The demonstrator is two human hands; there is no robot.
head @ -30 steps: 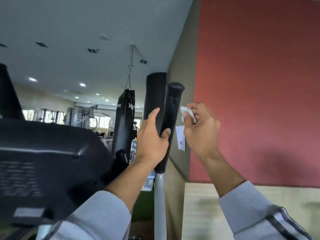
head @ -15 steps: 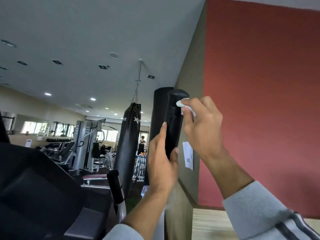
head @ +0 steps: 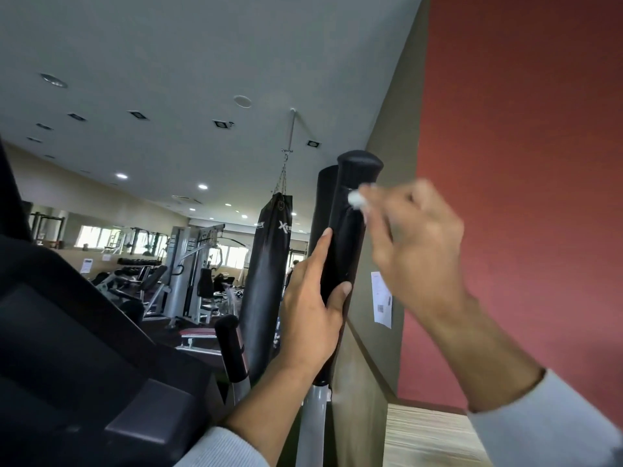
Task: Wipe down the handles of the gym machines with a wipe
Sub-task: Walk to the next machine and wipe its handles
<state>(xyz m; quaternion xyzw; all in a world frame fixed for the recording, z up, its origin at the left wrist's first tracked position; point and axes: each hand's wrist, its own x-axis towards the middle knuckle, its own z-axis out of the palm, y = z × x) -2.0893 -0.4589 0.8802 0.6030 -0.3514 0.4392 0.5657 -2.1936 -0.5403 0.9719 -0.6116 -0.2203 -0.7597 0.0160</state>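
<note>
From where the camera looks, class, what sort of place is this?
Very likely a gym: a black punching bag hangs by chain from the ceiling, weight machines stand behind, and the left hand grips a padded handle.

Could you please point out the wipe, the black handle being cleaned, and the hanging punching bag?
wipe [head: 354, 198], head view, on the white wad at the right hand's fingertips.
black handle [head: 347, 237], head view, on its foam grip above the left hand.
punching bag [head: 266, 281], head view, on its black middle.
</note>
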